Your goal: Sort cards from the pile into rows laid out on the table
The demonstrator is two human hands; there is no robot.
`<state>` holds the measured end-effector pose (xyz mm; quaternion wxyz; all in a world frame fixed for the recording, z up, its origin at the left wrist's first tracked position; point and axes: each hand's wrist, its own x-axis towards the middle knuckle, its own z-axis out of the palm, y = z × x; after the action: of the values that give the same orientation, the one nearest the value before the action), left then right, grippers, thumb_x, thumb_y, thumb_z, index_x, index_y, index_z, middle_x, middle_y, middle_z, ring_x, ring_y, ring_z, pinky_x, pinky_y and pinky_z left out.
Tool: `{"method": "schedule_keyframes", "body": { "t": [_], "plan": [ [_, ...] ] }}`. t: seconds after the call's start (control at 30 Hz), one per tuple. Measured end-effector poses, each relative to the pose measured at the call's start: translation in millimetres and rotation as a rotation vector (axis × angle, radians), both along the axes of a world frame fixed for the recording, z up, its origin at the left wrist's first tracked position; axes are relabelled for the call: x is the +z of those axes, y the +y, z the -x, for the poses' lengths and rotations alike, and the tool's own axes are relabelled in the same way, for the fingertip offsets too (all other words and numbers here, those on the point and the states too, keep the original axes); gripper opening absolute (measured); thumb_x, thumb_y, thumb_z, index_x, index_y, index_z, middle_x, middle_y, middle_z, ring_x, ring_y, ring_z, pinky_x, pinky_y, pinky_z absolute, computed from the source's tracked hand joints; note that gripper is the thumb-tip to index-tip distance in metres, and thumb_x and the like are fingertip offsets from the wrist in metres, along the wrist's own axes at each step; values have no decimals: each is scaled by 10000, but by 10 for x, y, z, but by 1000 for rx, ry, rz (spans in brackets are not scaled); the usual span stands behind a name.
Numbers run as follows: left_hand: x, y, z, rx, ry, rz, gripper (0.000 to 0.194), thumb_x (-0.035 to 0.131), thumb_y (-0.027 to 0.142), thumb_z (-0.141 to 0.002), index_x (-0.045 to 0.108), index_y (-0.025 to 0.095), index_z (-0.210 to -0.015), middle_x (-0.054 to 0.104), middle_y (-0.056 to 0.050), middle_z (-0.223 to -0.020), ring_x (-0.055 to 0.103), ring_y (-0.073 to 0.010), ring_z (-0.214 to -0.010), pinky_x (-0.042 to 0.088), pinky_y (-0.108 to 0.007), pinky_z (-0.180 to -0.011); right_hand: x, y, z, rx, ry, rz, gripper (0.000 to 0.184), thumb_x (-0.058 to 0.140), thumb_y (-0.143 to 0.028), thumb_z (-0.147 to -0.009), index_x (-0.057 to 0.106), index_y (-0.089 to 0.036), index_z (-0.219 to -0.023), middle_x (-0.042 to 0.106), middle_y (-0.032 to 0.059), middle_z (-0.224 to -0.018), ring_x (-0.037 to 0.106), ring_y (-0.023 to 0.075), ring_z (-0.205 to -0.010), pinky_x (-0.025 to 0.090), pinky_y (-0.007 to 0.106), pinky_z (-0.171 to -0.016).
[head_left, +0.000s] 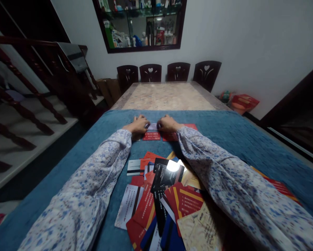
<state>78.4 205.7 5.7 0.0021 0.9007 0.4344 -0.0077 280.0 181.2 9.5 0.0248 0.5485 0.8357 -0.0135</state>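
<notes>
Both of my arms reach forward over a blue cloth. My left hand (139, 125), fingers curled, grips the left end of a pale card (153, 126). At the card's right end, my right hand (168, 124) is closed the same way. Just below this card lies a red card (151, 136) with white print. Another red card (169, 137) is partly under my right hand, and a further red card (191, 126) shows behind my right wrist. Nearer to me, between my sleeves, is a loose pile of overlapping cards: black cards (161, 177), red, white, blue and beige ones.
The blue cloth (104, 132) covers the near part of a long table (169, 96). Dark chairs (177, 72) stand at its far end. A red-and-yellow item (279, 186) lies right of my right sleeve. Stair railings (28, 108) are at left, a red bag (245, 102) at right.
</notes>
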Motion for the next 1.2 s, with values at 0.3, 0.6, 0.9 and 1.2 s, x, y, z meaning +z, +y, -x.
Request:
{"method": "schedule_keyframes", "body": {
  "t": [0.3, 0.6, 0.9, 1.2],
  "plan": [
    [16, -33, -34, -25, 24, -17, 287, 582, 169, -778, 755, 202, -1004, 664, -147, -1275, 398, -404, -1329, 352, -604, -1015, -8, -31, -10, -17, 11, -9, 378, 619, -331, -893, 759, -263, -1238, 727, 117, -1289, 530, 363, -1254, 441, 417, -931],
    [5, -78, -9, -63, 27, -36, 302, 542, 119, -796, 742, 204, -1006, 659, -120, -1304, 379, -380, -1344, 345, -578, -1022, 27, -90, 4, -24, 0, 6, 359, 592, -326, -914, 747, -255, -1230, 679, 129, -1353, 481, 378, -1278, 448, 461, -960],
    [32, -179, 98, -115, -60, -123, 348, 533, 185, -869, 719, 190, -1164, 629, -143, -1370, 356, -388, -1388, 328, -581, -1045, 52, -145, -24, 0, -8, -51, 448, 607, -391, -917, 689, -234, -1328, 622, 174, -1401, 434, 399, -1291, 429, 510, -959],
    [60, -569, 279, -174, -145, -161, 377, 546, 215, -918, 684, 200, -1268, 614, -148, -1399, 354, -391, -1415, 318, -599, -1072, 179, -369, -29, 71, 93, -179, 397, 572, -316, -956, 694, -222, -1322, 660, 151, -1346, 438, 353, -1247, 382, 444, -903]
  ]
}}
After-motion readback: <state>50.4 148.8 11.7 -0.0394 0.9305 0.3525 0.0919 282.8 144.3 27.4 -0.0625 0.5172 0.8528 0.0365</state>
